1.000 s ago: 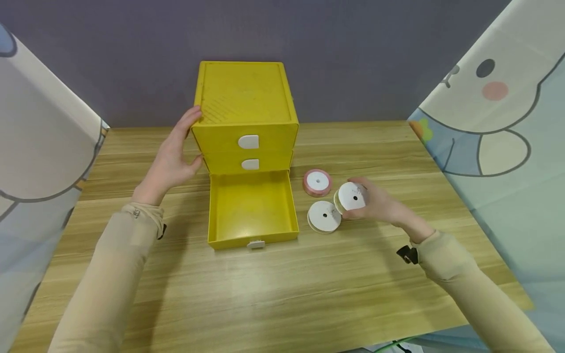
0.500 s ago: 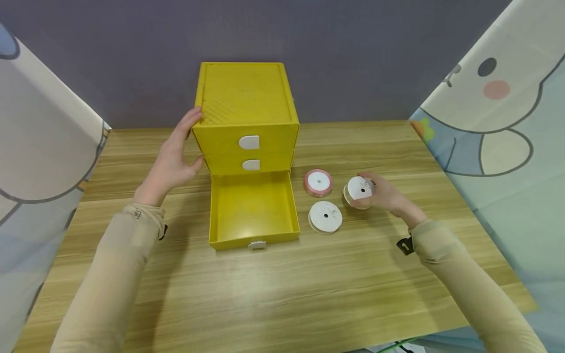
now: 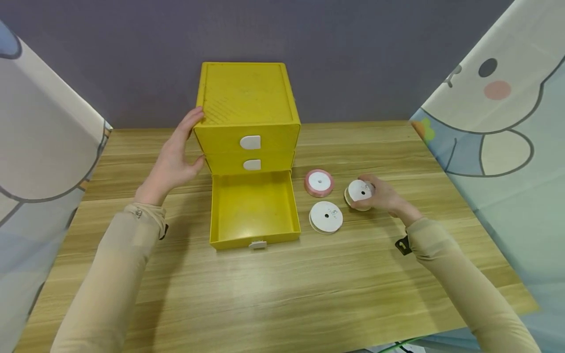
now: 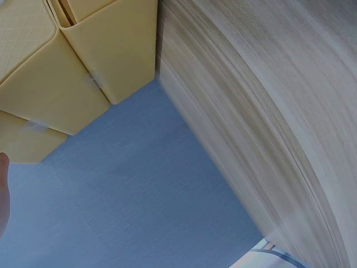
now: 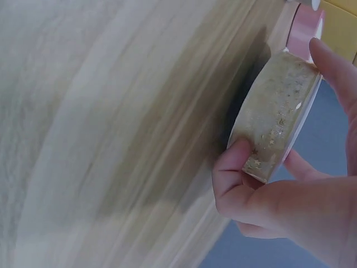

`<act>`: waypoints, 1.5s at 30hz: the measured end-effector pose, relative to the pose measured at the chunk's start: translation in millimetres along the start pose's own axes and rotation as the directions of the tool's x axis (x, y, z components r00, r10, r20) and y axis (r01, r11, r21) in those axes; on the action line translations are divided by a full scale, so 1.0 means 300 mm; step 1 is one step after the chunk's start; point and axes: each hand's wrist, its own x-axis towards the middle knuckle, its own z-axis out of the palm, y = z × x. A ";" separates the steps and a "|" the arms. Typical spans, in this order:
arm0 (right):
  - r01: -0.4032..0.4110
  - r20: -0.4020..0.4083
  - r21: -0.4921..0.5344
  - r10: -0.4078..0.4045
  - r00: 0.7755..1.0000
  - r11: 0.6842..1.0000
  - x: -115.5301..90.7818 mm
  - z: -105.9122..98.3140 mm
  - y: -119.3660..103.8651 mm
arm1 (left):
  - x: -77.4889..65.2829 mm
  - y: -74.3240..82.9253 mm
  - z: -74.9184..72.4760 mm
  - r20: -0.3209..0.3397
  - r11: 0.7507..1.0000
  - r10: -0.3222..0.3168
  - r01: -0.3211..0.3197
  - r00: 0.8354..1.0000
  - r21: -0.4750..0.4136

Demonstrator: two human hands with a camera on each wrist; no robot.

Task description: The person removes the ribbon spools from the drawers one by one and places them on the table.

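Note:
My right hand (image 3: 383, 197) grips a white-faced ribbon spool (image 3: 359, 191) by its rim, thumb on one side and fingers on the other. In the right wrist view, this ribbon spool (image 5: 279, 111) has gold flecks on its pale ribbon and stands tilted over its own shadow. My left hand (image 3: 172, 159) rests at the left side of a yellow drawer cabinet (image 3: 247, 98), fingertips at the top edge and thumb lower down. The cabinet's bottom drawer (image 3: 253, 208) is pulled out with nothing in it. Only a fingertip (image 4: 3, 190) of that hand shows in the left wrist view.
A pink ribbon spool (image 3: 319, 183) and a second white-faced spool (image 3: 325, 216) lie on the wooden table (image 3: 282, 289), between the drawer and my right hand. A dark grey wall (image 3: 353, 63) stands behind the cabinet. Printed cloth (image 3: 494, 127) hangs at the right side.
My right hand has carried its spool rightward, away from the other white-faced spool, then slightly lower in the last half second. My left hand stays against the cabinet.

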 end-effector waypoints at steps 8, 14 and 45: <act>-0.010 -0.014 -0.012 0.010 1.000 1.000 0.008 0.010 0.011 | 0.003 0.000 0.000 -0.006 1.000 0.012 -0.012 1.000 -0.003; 0.018 -0.031 -0.058 -0.020 0.999 0.998 0.004 0.018 0.004 | 0.004 0.000 0.000 -0.001 1.000 0.005 -0.005 1.000 0.002; -0.001 -0.016 -0.089 0.000 1.000 0.996 0.001 0.035 0.007 | -0.001 0.000 0.003 -0.006 1.000 0.005 -0.005 1.000 -0.001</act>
